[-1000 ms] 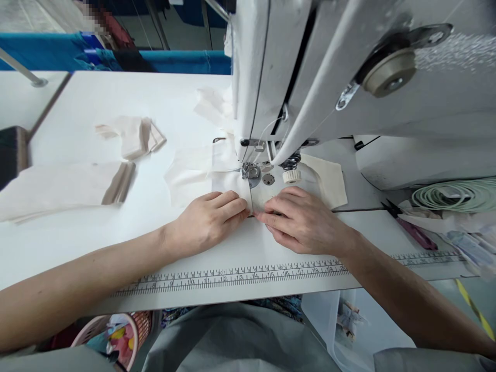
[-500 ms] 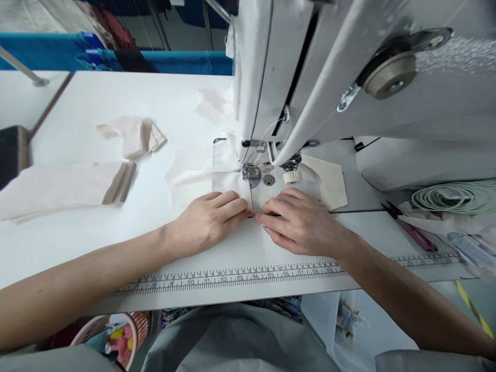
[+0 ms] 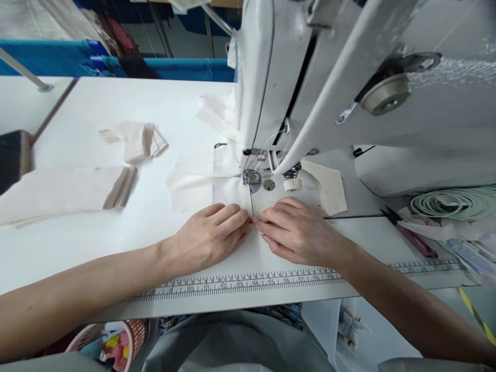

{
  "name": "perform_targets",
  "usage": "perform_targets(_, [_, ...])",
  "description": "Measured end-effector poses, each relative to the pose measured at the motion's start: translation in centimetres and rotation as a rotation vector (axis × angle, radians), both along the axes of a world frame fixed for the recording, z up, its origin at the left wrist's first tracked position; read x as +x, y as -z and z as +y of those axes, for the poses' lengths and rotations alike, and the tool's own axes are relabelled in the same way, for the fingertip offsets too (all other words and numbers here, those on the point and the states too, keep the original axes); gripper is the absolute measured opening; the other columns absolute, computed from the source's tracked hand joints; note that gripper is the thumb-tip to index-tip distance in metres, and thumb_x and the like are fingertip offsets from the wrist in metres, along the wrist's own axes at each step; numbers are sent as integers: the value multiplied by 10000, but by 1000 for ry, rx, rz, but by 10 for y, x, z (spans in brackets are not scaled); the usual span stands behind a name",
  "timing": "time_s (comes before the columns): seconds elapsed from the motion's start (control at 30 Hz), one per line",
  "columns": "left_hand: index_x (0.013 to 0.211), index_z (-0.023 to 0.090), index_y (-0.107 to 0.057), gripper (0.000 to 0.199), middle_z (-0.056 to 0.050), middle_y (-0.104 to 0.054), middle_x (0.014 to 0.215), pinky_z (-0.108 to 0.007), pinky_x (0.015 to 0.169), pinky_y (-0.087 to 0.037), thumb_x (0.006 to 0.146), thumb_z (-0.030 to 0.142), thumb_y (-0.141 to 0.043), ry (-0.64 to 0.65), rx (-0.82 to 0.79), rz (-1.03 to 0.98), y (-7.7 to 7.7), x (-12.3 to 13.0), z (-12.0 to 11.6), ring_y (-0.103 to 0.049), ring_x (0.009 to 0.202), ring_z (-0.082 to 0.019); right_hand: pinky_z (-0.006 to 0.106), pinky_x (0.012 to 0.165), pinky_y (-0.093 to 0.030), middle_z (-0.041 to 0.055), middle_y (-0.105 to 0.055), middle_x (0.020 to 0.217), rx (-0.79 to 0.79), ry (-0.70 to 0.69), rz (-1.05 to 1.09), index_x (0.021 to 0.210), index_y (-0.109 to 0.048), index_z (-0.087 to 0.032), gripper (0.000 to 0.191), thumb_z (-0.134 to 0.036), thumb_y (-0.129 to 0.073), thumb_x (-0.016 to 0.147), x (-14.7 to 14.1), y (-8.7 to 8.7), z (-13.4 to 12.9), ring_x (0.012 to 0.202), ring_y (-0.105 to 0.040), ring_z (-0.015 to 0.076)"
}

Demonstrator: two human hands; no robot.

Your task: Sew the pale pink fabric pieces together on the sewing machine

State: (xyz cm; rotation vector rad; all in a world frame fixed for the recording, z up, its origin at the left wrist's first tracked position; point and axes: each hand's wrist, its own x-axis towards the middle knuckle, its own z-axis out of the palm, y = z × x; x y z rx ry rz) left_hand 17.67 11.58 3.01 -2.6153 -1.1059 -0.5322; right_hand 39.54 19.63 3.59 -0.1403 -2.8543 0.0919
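A thin white fabric piece lies on the table, its right part under the presser foot of a sewing machine. My left hand has its fingers closed on the near right corner of this fabric. Beside it, my right hand pinches at the same corner, fingertips almost touching the left ones. What the right fingertips grip is mostly hidden, but the fabric edge runs to them. A cream curved piece lies to the right of the foot.
Stacked fabric strips and a folded bundle lie at left. A ruler tape runs along the front edge. Snips and a green cord coil are at right. Below are a basket and a plastic bin.
The whole view has shifted slightly, so things appear a little lower. Both hands keep nearly the same place at the fabric corner, the fingertips slightly closer together.
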Motion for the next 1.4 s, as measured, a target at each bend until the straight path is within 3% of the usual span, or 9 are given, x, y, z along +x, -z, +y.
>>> perform_targets(0.33, [995, 4, -686, 298, -188, -704, 1081, -397, 798, -594, 959, 188, -454, -79, -4, 17, -2, 10, -18, -677, 981, -295, 364, 794, -456, 68, -649, 954, -17, -5, 12, 1091, -655, -101, 222, -114, -465, 977, -1, 1, -2, 838, -568, 186])
perform_targets(0.7, [988, 11, -705, 296, -189, -708, 1099, -409, 838, -593, 934, 191, -477, -83, 24, 11, -1, 12, -19, -682, 990, -305, 368, 785, -456, 60, -638, 920, -21, 10, 10, 1089, -648, -102, 225, -113, -453, 977, -2, 0, -1, 812, -547, 177])
perform_targets(1.23, [968, 39, -709, 281, -190, -679, 1145, -411, 936, -557, 936, 188, -474, -101, 8, -7, 1, 2, -4, -643, 1073, -292, 333, 769, -430, 74, -617, 917, 59, 106, 26, 1120, -643, -75, 244, -130, -449, 982, -10, 0, 4, 821, -550, 192])
perform_targets(1.4, [1072, 30, -675, 301, -205, -666, 1159, -447, 942, -556, 939, 221, -483, -95, -25, -31, 4, -5, 5, -630, 1100, -305, 324, 704, -412, 78, -605, 899, 131, 140, -20, 1166, -621, -67, 263, -129, -467, 962, -16, 0, 9, 790, -550, 193])
